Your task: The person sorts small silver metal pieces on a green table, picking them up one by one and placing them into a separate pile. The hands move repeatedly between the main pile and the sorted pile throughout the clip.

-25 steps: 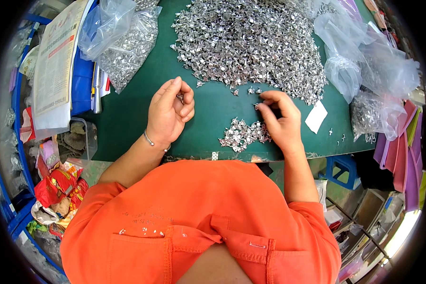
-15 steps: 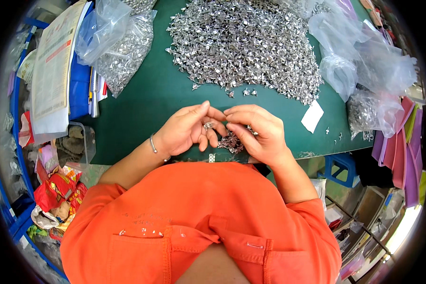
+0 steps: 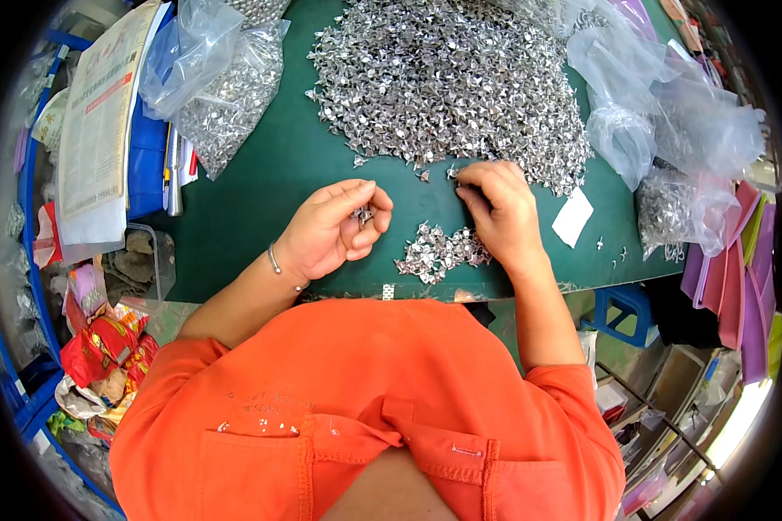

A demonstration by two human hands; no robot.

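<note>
My left hand (image 3: 334,224) is palm up above the green tabletop, fingers curled round several small silver metal pieces (image 3: 364,214). To the right, my right hand (image 3: 506,213) reaches to the near edge of a big heap of pronged silver pieces (image 3: 452,82). Its thumb and forefinger are bent towards each other beside a loose silver piece (image 3: 452,173); what lies between the fingertips is hidden. A smaller pile of the same pieces (image 3: 439,252) lies between my hands near the table's front edge.
Clear plastic bags of metal parts lie at the left (image 3: 230,100) and the right (image 3: 669,204). A white paper slip (image 3: 573,217) sits right of my right hand. Papers on a blue container (image 3: 148,165) stand at far left. Below the table is a blue stool (image 3: 621,313).
My right hand has moved away from the left, up and right to the heap's edge, uncovering the small pile. My left hand has shifted slightly left, its fingers more curled.
</note>
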